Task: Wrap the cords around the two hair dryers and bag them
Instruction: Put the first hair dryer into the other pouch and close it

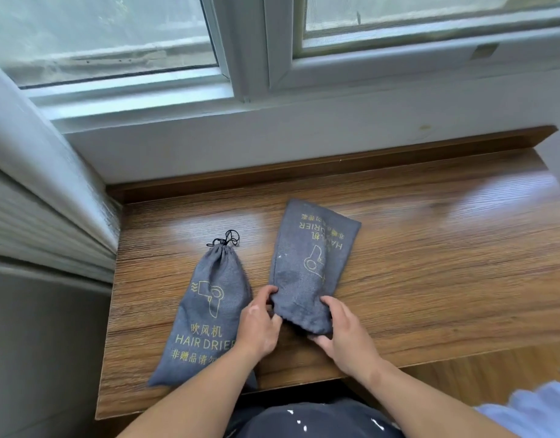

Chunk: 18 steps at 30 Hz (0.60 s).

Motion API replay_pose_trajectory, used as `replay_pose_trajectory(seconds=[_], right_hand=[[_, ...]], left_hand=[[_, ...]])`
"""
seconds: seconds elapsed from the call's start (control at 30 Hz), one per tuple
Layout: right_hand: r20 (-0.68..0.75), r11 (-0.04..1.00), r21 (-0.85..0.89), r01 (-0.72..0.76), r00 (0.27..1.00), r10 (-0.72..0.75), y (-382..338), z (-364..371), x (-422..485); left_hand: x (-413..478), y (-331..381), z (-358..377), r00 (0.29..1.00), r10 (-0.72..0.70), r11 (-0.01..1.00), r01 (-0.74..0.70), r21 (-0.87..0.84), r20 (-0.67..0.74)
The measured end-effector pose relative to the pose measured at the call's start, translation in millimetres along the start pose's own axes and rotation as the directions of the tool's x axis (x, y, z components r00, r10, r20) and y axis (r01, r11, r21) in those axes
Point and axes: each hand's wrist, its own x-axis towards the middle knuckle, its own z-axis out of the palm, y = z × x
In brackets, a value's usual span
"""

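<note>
Two grey cloth bags with gold "HAIR DRIER" print lie on a wooden table [430, 263]. The left bag [206, 311] bulges, its mouth drawn tight with a black drawstring [227, 240] at the far end. The right bag [310, 263] lies with its mouth toward me. My left hand [259, 324] pinches the left side of that bag's mouth. My right hand [345, 330] grips the mouth's right side from below. No hair dryer or cord shows; what the bags hold is hidden.
A white window sill [272, 128] and window frame run along the table's far edge. A grey wall panel [35, 216] stands at the left. Light blue fabric [537, 412] shows at the bottom right. Bare wood stretches to the right of the bags.
</note>
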Motion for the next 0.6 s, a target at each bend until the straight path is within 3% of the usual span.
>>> replay_pose_trajectory(seconds=[0.23, 0.37, 0.47, 0.6], right_hand=[[-0.11, 0.994, 0.069, -0.082, 0.99, 0.089, -3.6, -6.7, 5.4], [-0.263, 0.961, 0.22, -0.167, 0.939, 0.223, -10.5, -10.5, 23.5], [-0.277, 0.911, 0.317, -0.264, 0.893, 0.355, -20.4, -16.3, 38.8], [-0.23, 0.942, 0.255, -0.218, 0.933, 0.278, -20.1, -31.4, 49.1]], left_hand=[[-2.7, 6.2, -0.3, 0.989, 0.115, 0.985, -0.101, 0.138, -0.095], [-1.4, 10.2, 1.7, 0.981, 0.191, 0.953, -0.189, 0.236, 0.017], [-4.9, 21.3, 1.7, 0.971, 0.217, 0.951, -0.234, 0.202, 0.105], [-6.3, 23.7, -7.0, 0.986, 0.167, 0.977, -0.164, 0.138, -0.014]])
